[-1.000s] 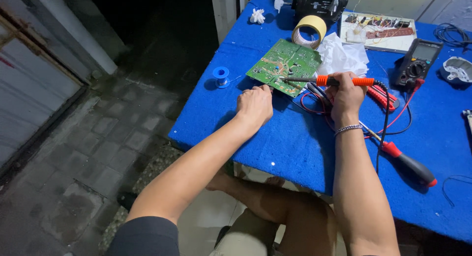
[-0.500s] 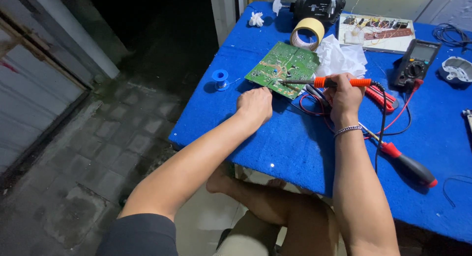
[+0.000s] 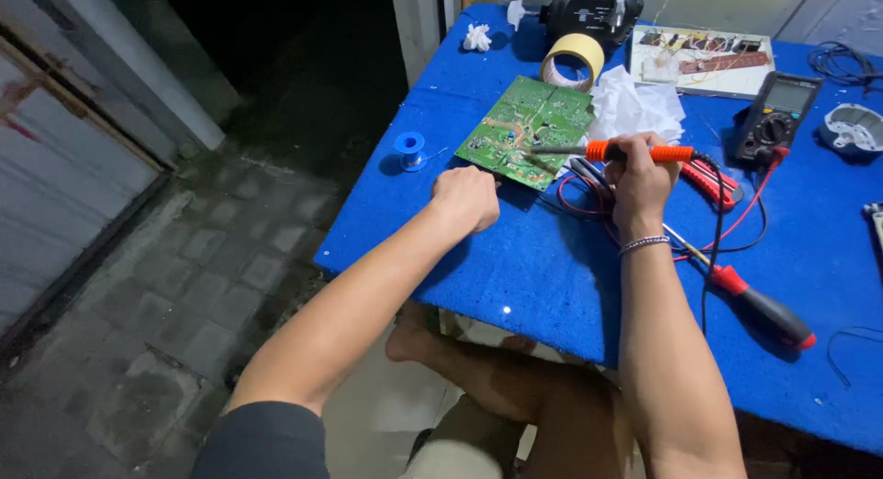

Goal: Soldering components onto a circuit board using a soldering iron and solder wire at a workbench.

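A green circuit board (image 3: 531, 130) lies tilted on the blue table (image 3: 515, 268). My right hand (image 3: 639, 180) grips an orange-handled soldering iron (image 3: 635, 152), its metal tip resting over the board's near edge. My left hand (image 3: 466, 198) is a closed fist on the table, touching the board's near left corner; whether it pinches anything is hidden. A small blue solder spool (image 3: 410, 149) sits left of the board.
Tape roll (image 3: 572, 60), crumpled white paper (image 3: 635, 107), black multimeter (image 3: 777, 119) with red leads, red-handled screwdriver (image 3: 759, 304), red pliers (image 3: 713, 180), a wired board (image 3: 704, 61) and a black device (image 3: 593, 10) crowd the table. Paved floor lies at left.
Both hands keep their places; the iron tip stays at the board. Only my head has shifted slightly.
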